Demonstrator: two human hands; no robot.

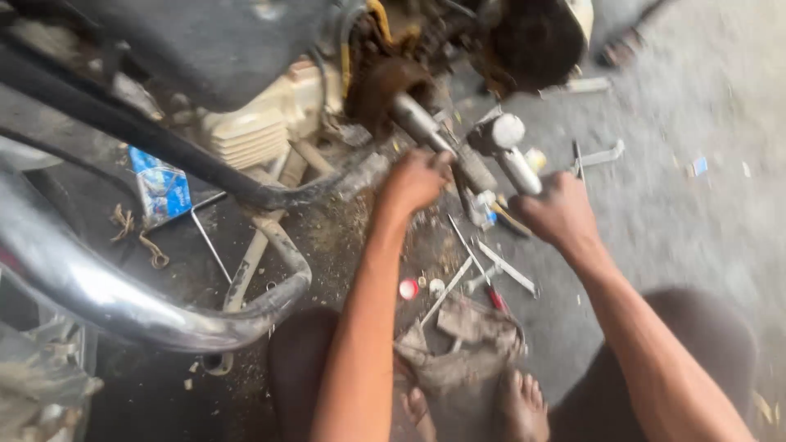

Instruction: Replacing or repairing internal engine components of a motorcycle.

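A motorcycle lies stripped in front of me, its pale finned engine (258, 123) at upper left. My left hand (413, 182) is closed around a grey metal shaft (413, 119) that sticks out from the greasy underside. My right hand (557, 214) grips a silver cylindrical tool (509, 147), held just right of that shaft. The picture is blurred by motion, so small parts near the hands are unclear.
A chrome exhaust pipe (115, 299) curves across the lower left. Wrenches and screwdrivers (483, 274) lie on the dirty floor, with a grey rag (463, 344) by my bare feet (524, 405). A blue packet (162, 190) lies beneath the frame. Another wrench (602, 155) rests farther right.
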